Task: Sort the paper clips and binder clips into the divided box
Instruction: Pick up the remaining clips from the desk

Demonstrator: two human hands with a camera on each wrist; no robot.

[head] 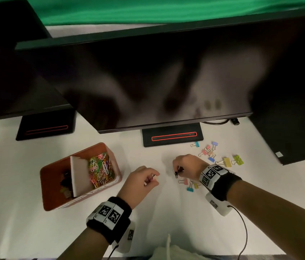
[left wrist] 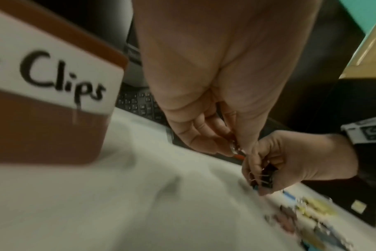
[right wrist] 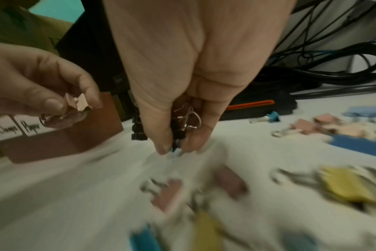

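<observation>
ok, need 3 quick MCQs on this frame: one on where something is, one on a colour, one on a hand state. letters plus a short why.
1. The paper clips lie in which part of the divided box?
A left compartment
B right compartment
C outside it

2. The small binder clip pinched by the left hand is
A pink
B green
C white

3. The right hand is
A flat on the table
B holding black binder clips
C inside the box

B: the coloured heap fills the right compartment.
A: the right wrist view shows pink.
B: fingers curl round them.
</observation>
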